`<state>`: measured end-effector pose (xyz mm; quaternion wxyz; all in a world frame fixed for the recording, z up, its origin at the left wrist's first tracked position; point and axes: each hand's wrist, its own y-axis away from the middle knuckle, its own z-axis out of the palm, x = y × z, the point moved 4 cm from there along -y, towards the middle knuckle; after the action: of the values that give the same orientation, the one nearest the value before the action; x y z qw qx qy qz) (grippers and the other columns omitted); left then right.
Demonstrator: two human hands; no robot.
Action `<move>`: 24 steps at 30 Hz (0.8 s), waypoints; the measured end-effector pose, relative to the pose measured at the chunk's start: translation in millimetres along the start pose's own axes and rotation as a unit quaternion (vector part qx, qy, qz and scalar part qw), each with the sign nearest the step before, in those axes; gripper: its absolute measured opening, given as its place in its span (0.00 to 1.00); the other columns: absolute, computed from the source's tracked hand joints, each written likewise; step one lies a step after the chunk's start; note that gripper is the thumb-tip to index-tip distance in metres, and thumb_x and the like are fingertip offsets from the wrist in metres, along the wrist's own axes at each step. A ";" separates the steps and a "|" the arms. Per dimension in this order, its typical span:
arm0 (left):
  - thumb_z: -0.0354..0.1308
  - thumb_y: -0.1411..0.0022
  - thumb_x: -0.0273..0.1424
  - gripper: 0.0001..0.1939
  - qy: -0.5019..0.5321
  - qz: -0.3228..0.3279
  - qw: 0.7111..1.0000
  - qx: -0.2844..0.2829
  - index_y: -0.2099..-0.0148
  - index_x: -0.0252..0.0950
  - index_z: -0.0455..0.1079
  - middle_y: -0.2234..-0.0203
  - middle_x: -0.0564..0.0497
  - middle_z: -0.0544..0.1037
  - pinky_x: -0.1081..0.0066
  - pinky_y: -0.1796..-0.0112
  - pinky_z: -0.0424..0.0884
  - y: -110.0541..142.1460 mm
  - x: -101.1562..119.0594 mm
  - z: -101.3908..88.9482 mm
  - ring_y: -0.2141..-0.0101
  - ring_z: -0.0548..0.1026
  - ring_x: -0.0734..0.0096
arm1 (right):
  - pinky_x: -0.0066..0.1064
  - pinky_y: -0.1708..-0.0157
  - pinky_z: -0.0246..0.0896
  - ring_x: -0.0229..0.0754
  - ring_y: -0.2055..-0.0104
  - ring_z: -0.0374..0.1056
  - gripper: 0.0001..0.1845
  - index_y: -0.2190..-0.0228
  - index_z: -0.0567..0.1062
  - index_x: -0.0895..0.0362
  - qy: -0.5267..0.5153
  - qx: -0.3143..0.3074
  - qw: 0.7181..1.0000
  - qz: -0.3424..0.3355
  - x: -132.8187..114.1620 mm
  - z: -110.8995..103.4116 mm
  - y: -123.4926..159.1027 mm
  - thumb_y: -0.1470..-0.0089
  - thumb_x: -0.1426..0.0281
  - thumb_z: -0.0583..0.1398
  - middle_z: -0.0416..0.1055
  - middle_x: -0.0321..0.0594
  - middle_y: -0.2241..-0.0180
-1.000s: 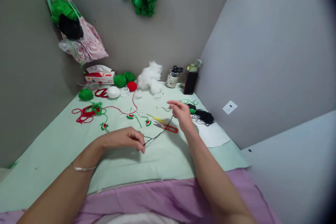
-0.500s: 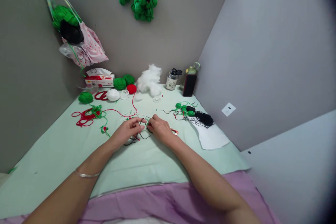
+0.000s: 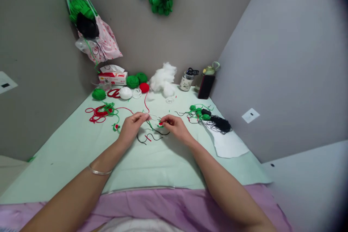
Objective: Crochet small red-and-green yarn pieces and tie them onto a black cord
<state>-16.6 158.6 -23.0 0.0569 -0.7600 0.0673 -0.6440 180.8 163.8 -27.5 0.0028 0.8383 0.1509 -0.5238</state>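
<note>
My left hand (image 3: 132, 127) is closed, thumb and index fingertips pinched together beside a thin, pale, wire-like strand (image 3: 153, 117). What exactly sits between them is too small to make out. To its right, my right hand (image 3: 177, 128) has its fingertips closed on a small green and red crochet piece (image 3: 160, 124), partly covered by the fingers. Green yarn ends trail between the two hands. Beneath them, loose black yarn (image 3: 152, 138) curls across the pale green cloth, with a short red strip (image 3: 148, 138) lying among it.
Tangled red yarn (image 3: 99, 114) and another small crochet piece (image 3: 116, 127) lie left. Yarn balls (image 3: 132, 81), white stuffing (image 3: 164, 79), a cup (image 3: 186, 81) and a phone (image 3: 206, 87) line the back. Black yarn (image 3: 221, 124) rests on white paper (image 3: 228, 145) at right.
My view has shifted, moving the scene rightward. Black yarn that was looped at my left fingers now lies on the cloth. My hands are farther apart, and the crochet piece shows at my right fingertips.
</note>
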 end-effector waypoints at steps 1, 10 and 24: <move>0.57 0.37 0.46 0.20 -0.012 0.006 1.000 0.003 0.74 0.39 0.74 0.71 0.50 0.78 0.65 0.56 0.66 0.3 1.7 -0.9 0.65 0.73 0.63 | 0.27 0.71 0.58 0.35 0.72 0.63 0.09 0.66 0.74 0.58 -0.027 0.001 1.000 0.003 -0.9 -0.2 -0.5 0.47 0.66 0.57 0.73 0.36 0.71; 0.64 0.43 0.38 0.14 -0.054 0.062 0.995 0.060 0.55 0.41 0.73 0.58 0.49 0.76 0.64 0.55 0.67 1.7 8.6 -4.5 0.58 0.73 0.62 | 0.26 0.76 0.52 0.32 0.77 0.58 0.10 0.69 0.74 0.56 -0.196 0.055 0.978 0.034 -8.1 -1.0 3.8 0.53 0.64 0.65 0.69 0.32 0.75; 0.70 0.46 0.36 0.14 0.286 -0.165 0.933 -0.146 0.62 0.37 0.71 0.69 0.54 0.75 0.72 0.59 0.73 8.3 -4.6 23.2 0.68 0.75 0.76 | 0.29 0.72 0.63 0.35 0.74 0.66 0.09 0.65 0.76 0.56 -0.195 0.081 0.977 -0.042 -30.9 -2.6 22.0 0.44 0.63 0.61 0.75 0.37 0.70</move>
<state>5.3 151.2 -32.7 -0.1830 -0.5442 0.0473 -0.8174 176.2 135.5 -2.5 -0.0577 0.7106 0.1400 -0.6871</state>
